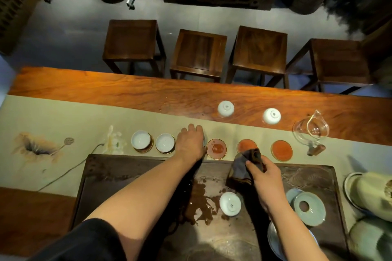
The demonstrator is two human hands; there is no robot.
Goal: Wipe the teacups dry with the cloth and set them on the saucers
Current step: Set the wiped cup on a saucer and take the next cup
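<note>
Two white teacups [141, 140] [165, 142] stand upright on saucers at the left of a row. My left hand [190, 141] reaches over the third place in the row and covers a cup there; only a sliver of its rim shows. Three round red saucers [216, 149] [246, 144] [282, 150] lie bare to its right. My right hand [264, 178] grips a dark brown cloth [244, 167] above the tea tray. One cup [230, 203] sits upside down on the wet tray [127, 176]. Two more cups [226, 108] [272, 115] stand upside down on the table.
A glass pitcher [310, 132] stands at the right end of the row. A celadon lid and dish [308, 207] rest on the tray's right side. Pale cloths [373, 193] lie at the far right. Several wooden stools [198, 53] stand beyond the table's far edge.
</note>
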